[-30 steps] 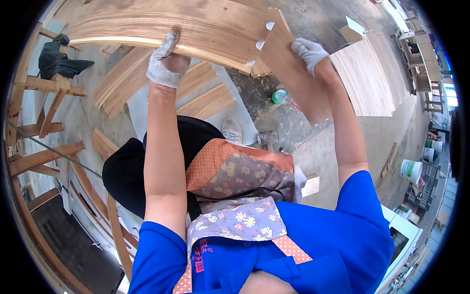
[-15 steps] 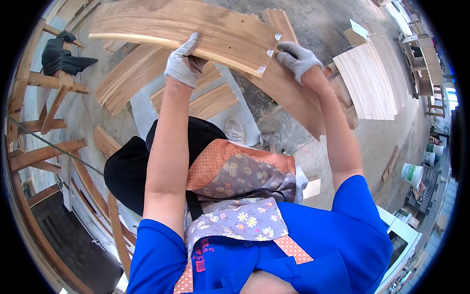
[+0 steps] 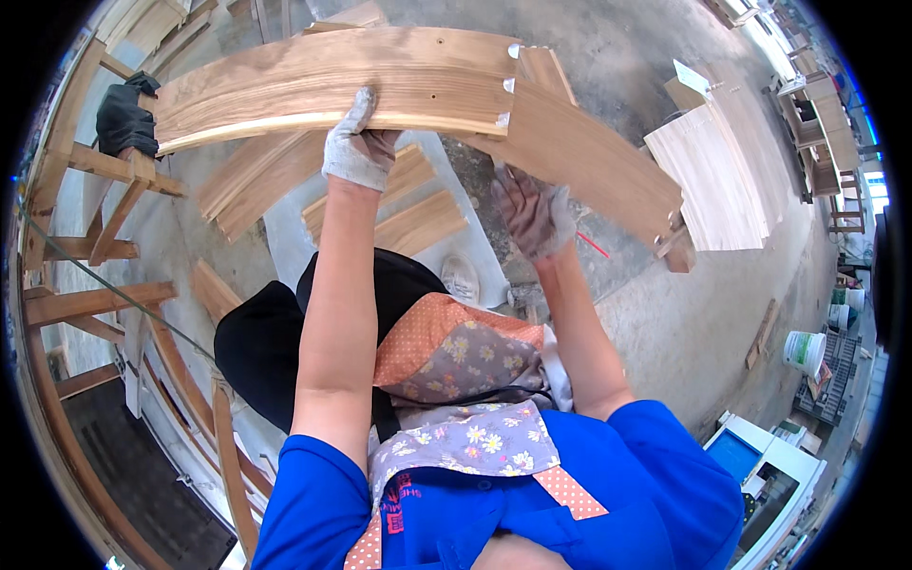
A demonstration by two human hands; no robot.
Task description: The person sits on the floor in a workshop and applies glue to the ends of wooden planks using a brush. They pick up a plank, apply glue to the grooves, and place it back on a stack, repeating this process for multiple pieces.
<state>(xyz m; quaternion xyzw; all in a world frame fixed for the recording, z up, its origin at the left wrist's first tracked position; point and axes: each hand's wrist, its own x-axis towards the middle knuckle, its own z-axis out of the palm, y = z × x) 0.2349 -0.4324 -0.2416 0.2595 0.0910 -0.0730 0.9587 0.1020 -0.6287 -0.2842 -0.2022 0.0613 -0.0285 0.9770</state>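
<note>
A long wooden board (image 3: 285,85) lies crosswise ahead of me, with small dark holes and pale patches at its right end. My left hand (image 3: 359,152), in a grey-white work glove, is closed on the board's near edge, with the thumb on top and the other fingers underneath, partly hidden. The board's left end meets a black cloth (image 3: 126,119) draped over a wooden frame. My right hand (image 3: 534,211), gloved and soiled, is apart from the board, its fingers stretched out and holding nothing. Beyond it, a second wooden board (image 3: 598,152) slants down to the right.
Several wooden pieces (image 3: 423,223) rest on a pale sheet (image 3: 456,180) on the floor by my shoe (image 3: 461,280). Pale panels (image 3: 708,176) are stacked at the right. Wooden framing (image 3: 100,299) runs along the left; a white bucket (image 3: 804,351) stands far right.
My right hand has let go of the board's right end and moved back toward me, fingers opening. The board has shifted left in view, its end now at the black cloth.
</note>
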